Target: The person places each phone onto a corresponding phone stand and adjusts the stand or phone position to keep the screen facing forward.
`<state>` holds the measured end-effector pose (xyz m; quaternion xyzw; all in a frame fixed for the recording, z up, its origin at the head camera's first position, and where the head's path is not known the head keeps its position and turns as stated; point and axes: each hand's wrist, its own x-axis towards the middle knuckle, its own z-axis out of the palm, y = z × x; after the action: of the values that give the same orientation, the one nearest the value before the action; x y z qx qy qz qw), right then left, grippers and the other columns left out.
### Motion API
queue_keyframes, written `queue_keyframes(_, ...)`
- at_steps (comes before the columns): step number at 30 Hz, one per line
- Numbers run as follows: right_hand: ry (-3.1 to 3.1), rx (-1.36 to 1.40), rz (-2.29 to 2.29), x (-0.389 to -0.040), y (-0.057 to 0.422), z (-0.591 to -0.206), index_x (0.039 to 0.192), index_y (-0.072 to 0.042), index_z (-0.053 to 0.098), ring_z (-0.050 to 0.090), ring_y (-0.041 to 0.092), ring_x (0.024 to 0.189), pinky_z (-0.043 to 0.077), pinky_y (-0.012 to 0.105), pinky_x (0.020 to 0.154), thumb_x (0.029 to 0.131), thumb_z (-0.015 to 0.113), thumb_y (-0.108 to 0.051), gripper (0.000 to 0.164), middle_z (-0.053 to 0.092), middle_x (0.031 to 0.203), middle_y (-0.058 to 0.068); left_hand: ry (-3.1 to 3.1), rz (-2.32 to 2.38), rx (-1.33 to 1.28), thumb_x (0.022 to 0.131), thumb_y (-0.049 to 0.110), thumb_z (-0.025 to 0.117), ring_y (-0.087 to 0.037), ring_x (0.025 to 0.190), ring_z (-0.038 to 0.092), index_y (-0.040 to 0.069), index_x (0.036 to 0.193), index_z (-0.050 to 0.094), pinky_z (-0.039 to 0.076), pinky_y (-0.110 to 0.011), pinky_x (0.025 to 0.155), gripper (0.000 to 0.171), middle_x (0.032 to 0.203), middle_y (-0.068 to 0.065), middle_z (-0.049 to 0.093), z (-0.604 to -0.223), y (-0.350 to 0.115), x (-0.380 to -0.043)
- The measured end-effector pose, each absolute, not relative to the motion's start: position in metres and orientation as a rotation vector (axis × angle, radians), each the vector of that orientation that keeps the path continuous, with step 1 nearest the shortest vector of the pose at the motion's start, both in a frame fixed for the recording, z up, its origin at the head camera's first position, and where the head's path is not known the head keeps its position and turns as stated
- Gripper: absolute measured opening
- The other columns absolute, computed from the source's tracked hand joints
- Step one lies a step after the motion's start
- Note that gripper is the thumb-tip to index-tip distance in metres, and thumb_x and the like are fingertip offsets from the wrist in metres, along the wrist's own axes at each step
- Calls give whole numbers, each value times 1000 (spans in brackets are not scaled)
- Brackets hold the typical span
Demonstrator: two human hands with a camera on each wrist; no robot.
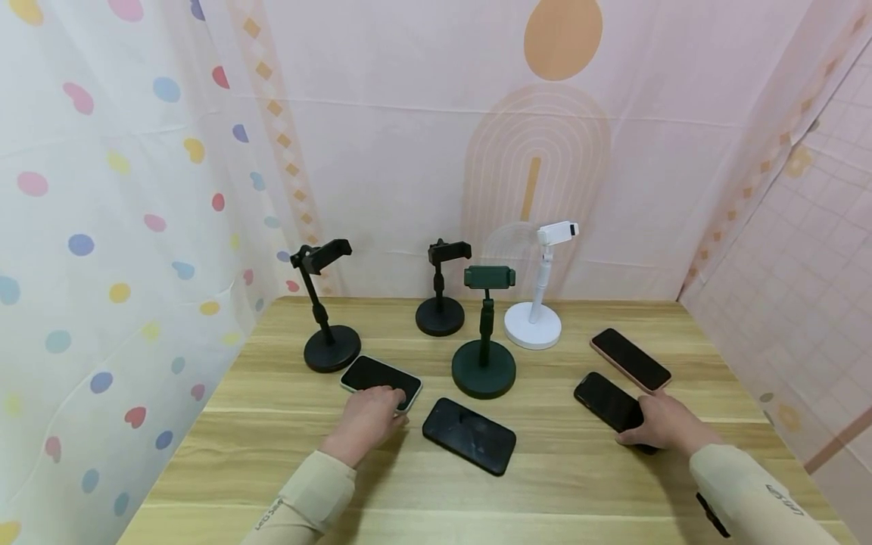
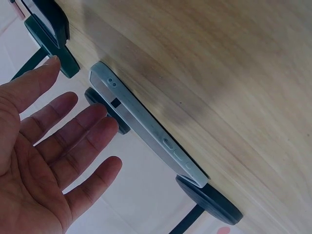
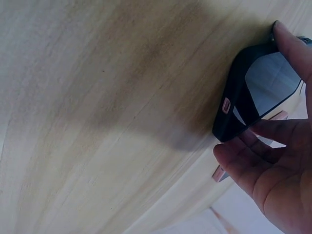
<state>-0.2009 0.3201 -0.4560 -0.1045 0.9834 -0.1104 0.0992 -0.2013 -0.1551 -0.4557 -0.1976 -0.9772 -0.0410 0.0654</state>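
Four stands sit at the back of your table (image 1: 272,484). Before them lie four phones: one (image 1: 378,381) under your left hand (image 1: 365,422), one (image 1: 468,434) centre, one (image 1: 608,401) gripped by your right hand (image 1: 664,424), apparently edge-raised, another (image 1: 630,359) behind it.

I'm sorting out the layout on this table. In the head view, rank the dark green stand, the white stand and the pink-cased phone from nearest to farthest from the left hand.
1. Dark green stand, just right of the left hand.
2. White stand, farther back and right.
3. Pink-cased phone, far right.
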Motion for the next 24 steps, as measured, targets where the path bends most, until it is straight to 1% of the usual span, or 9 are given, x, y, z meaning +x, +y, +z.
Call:
queue_keyframes(3,2890,-295,-320,-201,321,-455,98,16,59,59,39,87,49,54,80,75,82,-49,73,58,96,28,-2942,-118,-600,79,24,84,-24,71,64,10,87,70,52,-41,62,21,75,-3,62,-457,-155,-201)
queue_keyframes(7,2890,-289,-305,-202,321,-454,98,16,60,59,42,91,48,55,83,73,83,-47,71,60,97,28,-2937,-115,-602,79,23,84,-23,71,64,10,86,70,51,-41,61,21,75,-3,63,-458,-154,-201)
queue_keyframes(14,2893,-279,-317,-203,322,-456,96,14,59,58,40,90,48,54,82,73,84,-45,68,59,97,28,-2940,-108,-601,80,23,84,-23,70,64,10,86,70,51,-41,61,20,74,-3,62,-457,-153,-202)
queue_keyframes(20,2874,-279,-319,-203,322,-457,99,15,59,58,42,92,49,54,82,76,82,-46,70,58,101,32,-2935,-115,-604,79,22,84,-23,70,64,10,86,70,52,-41,61,20,74,-3,62,-457,-152,-201)
queue_keyframes(24,2866,-278,-325,-202,322,-457,101,16,58,58,43,93,48,55,82,77,82,-46,71,57,102,32,-2931,-109,-611,79,22,84,-24,70,64,10,85,70,52,-41,61,20,74,-3,63,-457,-151,-200)
